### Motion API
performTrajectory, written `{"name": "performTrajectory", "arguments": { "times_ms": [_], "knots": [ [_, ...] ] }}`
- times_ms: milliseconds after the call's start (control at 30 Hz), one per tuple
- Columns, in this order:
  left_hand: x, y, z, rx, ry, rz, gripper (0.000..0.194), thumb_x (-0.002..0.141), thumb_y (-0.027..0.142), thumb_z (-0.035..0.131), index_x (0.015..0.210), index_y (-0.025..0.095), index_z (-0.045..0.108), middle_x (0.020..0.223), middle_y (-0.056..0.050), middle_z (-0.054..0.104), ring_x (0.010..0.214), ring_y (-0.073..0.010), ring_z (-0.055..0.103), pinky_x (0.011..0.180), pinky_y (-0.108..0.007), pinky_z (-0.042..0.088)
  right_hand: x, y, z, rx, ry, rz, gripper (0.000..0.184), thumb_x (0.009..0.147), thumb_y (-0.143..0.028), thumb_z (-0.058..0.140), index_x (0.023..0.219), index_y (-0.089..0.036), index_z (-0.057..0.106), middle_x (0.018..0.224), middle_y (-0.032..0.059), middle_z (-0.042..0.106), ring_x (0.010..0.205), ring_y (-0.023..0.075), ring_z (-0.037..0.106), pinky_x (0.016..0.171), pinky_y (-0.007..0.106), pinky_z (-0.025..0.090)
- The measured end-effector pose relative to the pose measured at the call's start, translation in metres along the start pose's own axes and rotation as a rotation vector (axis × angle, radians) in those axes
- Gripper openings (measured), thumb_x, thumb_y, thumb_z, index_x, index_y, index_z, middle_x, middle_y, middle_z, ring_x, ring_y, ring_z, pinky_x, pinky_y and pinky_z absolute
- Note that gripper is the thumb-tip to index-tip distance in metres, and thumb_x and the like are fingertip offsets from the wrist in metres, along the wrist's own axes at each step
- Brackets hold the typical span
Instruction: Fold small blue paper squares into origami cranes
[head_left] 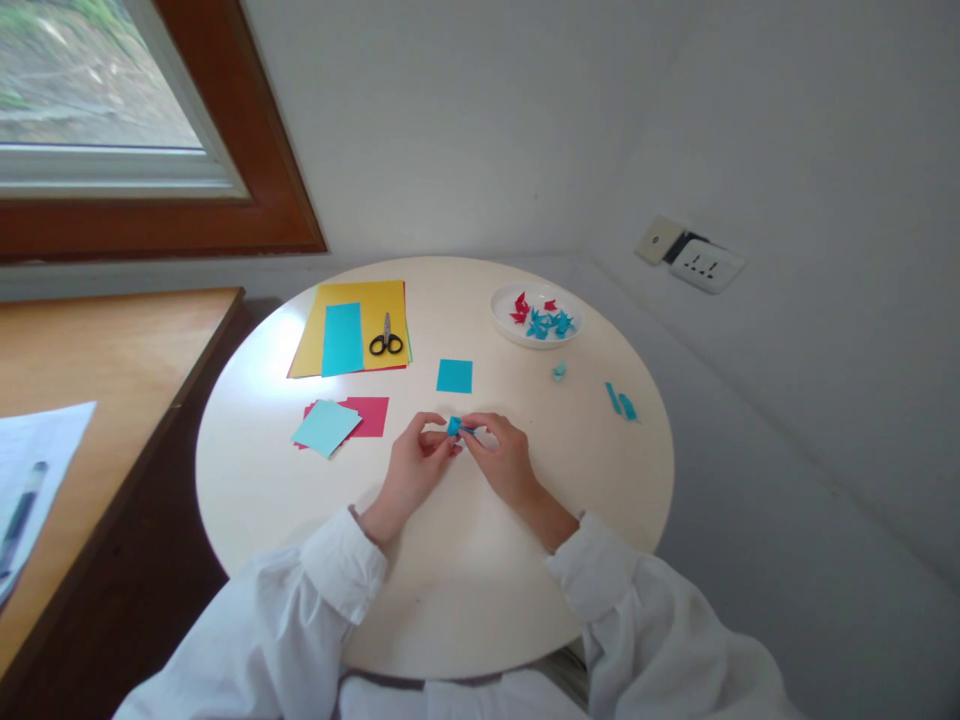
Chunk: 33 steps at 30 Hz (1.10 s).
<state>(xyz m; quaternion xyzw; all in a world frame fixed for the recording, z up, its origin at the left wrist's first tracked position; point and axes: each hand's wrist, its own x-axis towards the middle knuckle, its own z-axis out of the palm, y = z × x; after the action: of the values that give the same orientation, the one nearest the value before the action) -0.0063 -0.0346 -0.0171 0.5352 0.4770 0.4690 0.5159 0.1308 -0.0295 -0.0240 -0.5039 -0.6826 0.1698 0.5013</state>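
Over the middle of the round table, a small folded piece of blue paper sits between my two hands. My left hand pinches it from the left, thumb and fingers closed. From the other side my right hand is closed at the paper's right edge. A thin dark sliver shows by the right fingertips; whether it is a paper point or a slim tool, I cannot tell. Just beyond the hands lies a flat blue paper square. Part of the folded piece is hidden by my fingers.
Scissors and a blue sheet lie on yellow paper. Pale blue squares overlap red paper. A white plate holds red and blue folded pieces. Blue scraps and a pale folded piece lie right.
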Motion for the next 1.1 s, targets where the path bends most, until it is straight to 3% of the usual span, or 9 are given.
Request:
{"name": "performTrajectory", "arguments": {
  "times_ms": [300,467,700,1100],
  "knots": [
    [-0.001,-0.010,0.002,-0.087,0.006,-0.009,0.043,0.070,0.040,0.064,0.101,0.022,0.041,0.076,-0.006,0.070,0.070,-0.0186,0.068,0.068,-0.033,0.054,0.000,-0.003,-0.002,-0.068,-0.024,-0.096,0.009,0.076,-0.017,0.059,0.078,-0.024,0.063,0.079,0.0019,0.069,0.076,0.0182,0.062,0.073,0.035,0.045],
    [-0.003,-0.007,0.004,-0.082,-0.008,0.030,0.036,0.074,0.038,0.060,0.100,0.022,0.041,0.076,-0.005,0.069,0.076,-0.0187,0.067,0.073,-0.035,0.053,0.000,0.001,-0.002,-0.102,-0.049,-0.156,0.009,0.078,-0.018,0.057,0.082,-0.024,0.063,0.080,0.0018,0.070,0.076,0.0177,0.063,0.075,0.034,0.043],
    [-0.002,-0.005,0.003,-0.043,0.011,0.028,0.030,0.075,0.030,0.057,0.099,0.021,0.042,0.073,-0.004,0.069,0.073,-0.0164,0.066,0.069,-0.030,0.051,0.000,0.003,-0.002,-0.157,-0.096,-0.290,0.018,0.078,-0.011,0.053,0.086,-0.023,0.063,0.083,0.0016,0.071,0.078,0.0169,0.064,0.074,0.033,0.041],
    [0.000,0.002,0.001,-0.091,0.022,-0.002,0.030,0.071,0.025,0.058,0.095,0.020,0.040,0.065,0.001,0.065,0.061,-0.0120,0.061,0.059,-0.023,0.045,0.000,-0.001,-0.003,-0.165,-0.145,-0.349,0.022,0.080,-0.010,0.047,0.091,-0.022,0.062,0.089,0.0031,0.071,0.087,0.0169,0.063,0.077,0.034,0.039]
  ]
}}
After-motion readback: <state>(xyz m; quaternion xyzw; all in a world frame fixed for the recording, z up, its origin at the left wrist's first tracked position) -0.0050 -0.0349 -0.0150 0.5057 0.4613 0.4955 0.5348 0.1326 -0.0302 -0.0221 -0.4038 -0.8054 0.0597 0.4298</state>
